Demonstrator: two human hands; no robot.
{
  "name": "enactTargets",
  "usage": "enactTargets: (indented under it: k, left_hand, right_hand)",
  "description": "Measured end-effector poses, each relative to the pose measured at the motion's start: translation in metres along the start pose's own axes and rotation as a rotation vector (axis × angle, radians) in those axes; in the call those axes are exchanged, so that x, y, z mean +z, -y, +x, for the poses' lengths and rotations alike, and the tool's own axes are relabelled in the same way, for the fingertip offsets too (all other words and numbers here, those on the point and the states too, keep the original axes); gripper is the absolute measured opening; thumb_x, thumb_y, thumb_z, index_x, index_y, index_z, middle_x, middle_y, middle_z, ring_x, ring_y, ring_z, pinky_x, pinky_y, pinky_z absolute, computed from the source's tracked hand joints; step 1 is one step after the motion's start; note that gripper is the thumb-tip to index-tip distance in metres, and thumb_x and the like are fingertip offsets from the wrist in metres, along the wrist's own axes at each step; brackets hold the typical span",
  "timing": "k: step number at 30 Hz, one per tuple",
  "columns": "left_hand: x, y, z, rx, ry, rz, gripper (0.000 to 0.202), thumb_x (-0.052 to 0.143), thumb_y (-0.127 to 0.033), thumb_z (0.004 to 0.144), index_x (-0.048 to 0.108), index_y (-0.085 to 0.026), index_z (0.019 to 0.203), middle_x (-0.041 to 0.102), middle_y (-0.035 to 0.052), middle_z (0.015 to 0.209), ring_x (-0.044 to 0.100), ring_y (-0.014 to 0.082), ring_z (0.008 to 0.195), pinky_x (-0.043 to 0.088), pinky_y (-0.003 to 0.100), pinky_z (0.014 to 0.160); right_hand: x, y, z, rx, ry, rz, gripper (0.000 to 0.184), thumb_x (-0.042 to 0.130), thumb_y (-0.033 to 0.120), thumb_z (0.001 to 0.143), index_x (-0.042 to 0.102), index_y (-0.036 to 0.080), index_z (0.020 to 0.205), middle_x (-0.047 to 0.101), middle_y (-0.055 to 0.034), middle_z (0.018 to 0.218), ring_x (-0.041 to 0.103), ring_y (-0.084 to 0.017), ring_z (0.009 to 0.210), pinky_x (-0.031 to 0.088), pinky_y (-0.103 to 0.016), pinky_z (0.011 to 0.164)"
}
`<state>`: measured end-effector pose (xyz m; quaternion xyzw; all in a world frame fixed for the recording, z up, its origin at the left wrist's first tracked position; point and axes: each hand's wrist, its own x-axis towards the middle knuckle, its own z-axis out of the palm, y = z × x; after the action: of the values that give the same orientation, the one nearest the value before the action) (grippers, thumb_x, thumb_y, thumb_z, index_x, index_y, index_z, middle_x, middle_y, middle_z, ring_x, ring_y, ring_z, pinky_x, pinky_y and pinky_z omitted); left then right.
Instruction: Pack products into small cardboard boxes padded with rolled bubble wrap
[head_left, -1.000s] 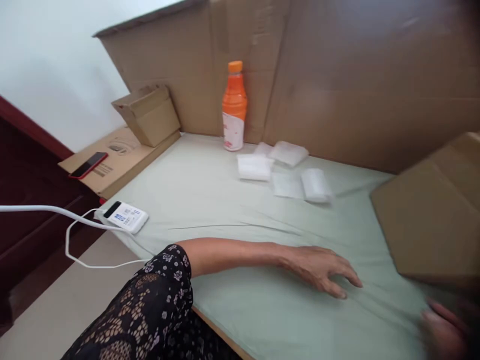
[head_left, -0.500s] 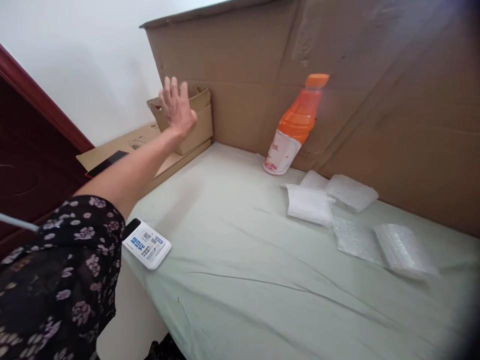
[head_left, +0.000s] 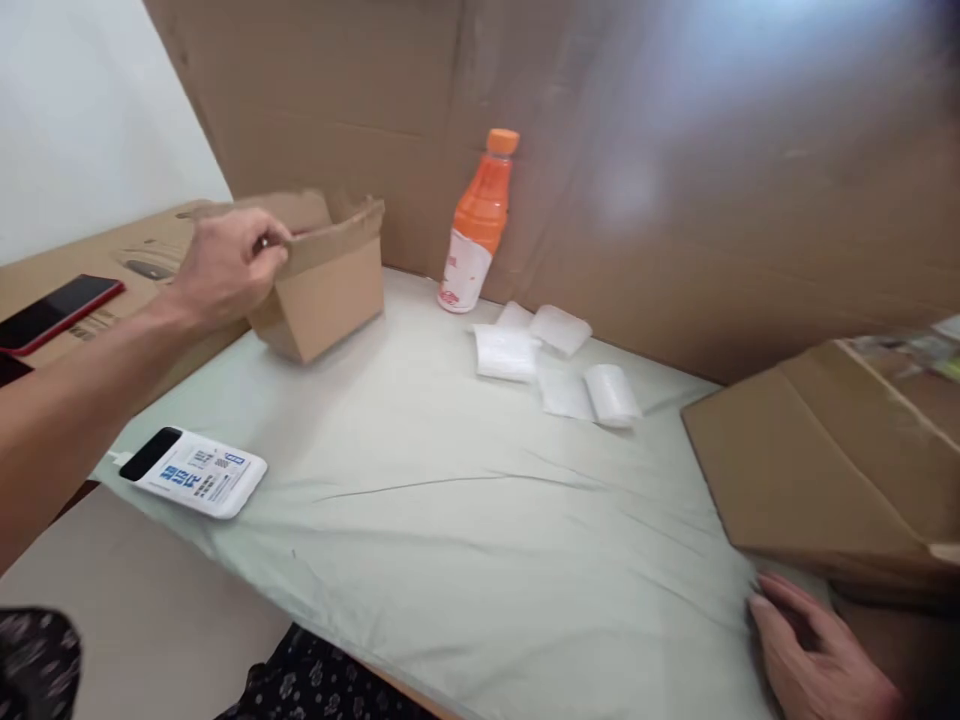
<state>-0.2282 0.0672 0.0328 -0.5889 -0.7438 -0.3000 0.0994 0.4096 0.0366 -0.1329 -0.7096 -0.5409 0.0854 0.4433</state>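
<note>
My left hand point(head_left: 232, 262) is closed on the upper edge of a small open cardboard box point(head_left: 337, 288), thumb and fingers pinching its rim. The box looks slightly tilted, its near corner over the green cloth. At the lower right, my right hand point(head_left: 814, 645) rests low by the table, beside a larger cardboard box point(head_left: 825, 455). Its thumb and forefinger are apart, and I see nothing between them. Upright against the cardboard backing stands an orange bottle point(head_left: 480, 215) with a white label. Several pieces of bubble wrap point(head_left: 506, 352) lie in front of it.
A white power bank point(head_left: 195, 472) with a cable lies at the table's left edge. A red-edged phone point(head_left: 60, 312) rests on a flat cardboard box point(head_left: 169, 235) at the left. A tall cardboard sheet point(head_left: 637, 200) closes off the back of the cloth-covered table point(head_left: 450, 540).
My left hand has gone from spread fingers over the small box to gripping its rim, and the box has come nearer. My view has swung right; my right hand and the larger box now show.
</note>
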Motion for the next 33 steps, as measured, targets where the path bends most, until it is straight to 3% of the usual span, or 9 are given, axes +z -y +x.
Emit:
enactTargets:
  k: [3, 5, 7, 12, 17, 21, 25, 28, 33]
  left_hand:
    - [-0.012, -0.024, -0.067, 0.186, 0.053, -0.135, 0.037, 0.049, -0.046, 0.093, 0.069, -0.016, 0.101, 0.071, -0.0005, 0.098, 0.066, 0.0151, 0.092, 0.054, 0.040, 0.096]
    - [-0.021, -0.039, -0.106, 0.418, 0.044, -0.251, 0.015, 0.056, -0.032, 0.093, 0.068, -0.023, 0.093, 0.072, 0.0016, 0.097, 0.065, 0.0210, 0.110, 0.053, 0.040, 0.101]
    - [-0.029, -0.049, -0.139, 0.490, 0.035, -0.309, 0.011, 0.059, -0.021, 0.091, 0.068, -0.028, 0.095, 0.073, 0.0006, 0.102, 0.061, 0.0237, 0.123, 0.048, 0.045, 0.109]
    - [-0.029, -0.050, -0.189, 0.208, -0.244, -0.425, 0.063, 0.079, -0.021, 0.072, 0.062, -0.034, 0.131, 0.049, 0.0009, 0.152, 0.049, 0.0309, 0.139, 0.034, 0.055, 0.122]
    - [0.014, -0.033, -0.217, -0.128, -0.204, -0.720, 0.089, 0.083, -0.026, 0.068, 0.046, -0.032, 0.148, 0.048, 0.0078, 0.152, 0.045, 0.0346, 0.141, 0.034, 0.057, 0.121]
    - [0.053, -0.032, -0.231, -0.439, -0.085, -0.873, 0.068, 0.082, -0.037, 0.069, 0.053, -0.028, 0.128, 0.055, 0.0086, 0.139, 0.050, 0.0327, 0.135, 0.036, 0.055, 0.119]
    - [0.073, -0.045, -0.235, -0.617, 0.012, -0.932, 0.056, 0.083, -0.041, 0.065, 0.056, -0.026, 0.112, 0.061, 0.0047, 0.118, 0.057, 0.0293, 0.120, 0.042, 0.051, 0.113]
    - [0.080, -0.057, -0.232, -0.635, 0.036, -0.906, 0.054, 0.081, -0.039, 0.069, 0.055, -0.028, 0.114, 0.059, 0.0033, 0.116, 0.057, 0.0283, 0.118, 0.040, 0.051, 0.114]
    - [0.098, -0.079, -0.219, -0.569, 0.132, -0.972, 0.058, 0.077, -0.040, 0.071, 0.053, -0.026, 0.121, 0.059, 0.0065, 0.129, 0.055, 0.0310, 0.126, 0.037, 0.051, 0.115]
  right_hand:
    - [-0.002, -0.011, 0.003, 0.061, 0.104, -0.150, 0.032, 0.057, 0.056, 0.063, 0.068, 0.031, 0.079, 0.073, -0.0142, 0.112, 0.069, -0.035, 0.097, 0.053, -0.053, 0.078]
    - [-0.003, -0.012, 0.004, 0.060, 0.128, -0.191, 0.040, 0.054, 0.057, 0.063, 0.068, 0.026, 0.084, 0.072, -0.0139, 0.117, 0.070, -0.036, 0.098, 0.055, -0.052, 0.082]
    - [-0.004, -0.011, 0.003, 0.025, 0.142, -0.214, 0.043, 0.052, 0.057, 0.065, 0.067, 0.023, 0.087, 0.072, -0.0151, 0.119, 0.070, -0.037, 0.097, 0.055, -0.052, 0.085]
    - [-0.006, -0.008, -0.003, -0.099, 0.081, -0.290, 0.042, 0.046, 0.054, 0.075, 0.066, 0.021, 0.092, 0.067, -0.0195, 0.128, 0.068, -0.040, 0.105, 0.054, -0.055, 0.086]
    - [0.018, 0.042, -0.022, -0.251, 0.173, -0.148, 0.036, 0.053, 0.049, 0.085, 0.066, 0.024, 0.107, 0.063, -0.0163, 0.137, 0.060, -0.039, 0.125, 0.058, -0.048, 0.069]
    - [0.070, 0.122, -0.054, -0.388, 0.477, 0.140, 0.039, 0.057, 0.038, 0.091, 0.061, 0.025, 0.127, 0.059, -0.0134, 0.143, 0.059, -0.031, 0.128, 0.057, -0.047, 0.092]
    - [0.125, 0.186, -0.078, -0.416, 0.775, 0.325, 0.065, 0.059, 0.030, 0.086, 0.044, 0.021, 0.149, 0.055, -0.0144, 0.146, 0.058, -0.029, 0.125, 0.056, -0.046, 0.093]
    - [0.141, 0.204, -0.086, -0.387, 0.852, 0.410, 0.070, 0.061, 0.028, 0.082, 0.043, 0.020, 0.149, 0.057, -0.0133, 0.143, 0.056, -0.029, 0.122, 0.056, -0.045, 0.092]
    - [0.118, 0.184, -0.090, -0.287, 0.747, 0.419, 0.059, 0.059, 0.028, 0.082, 0.050, 0.021, 0.140, 0.061, -0.0111, 0.134, 0.061, -0.026, 0.111, 0.056, -0.041, 0.089]
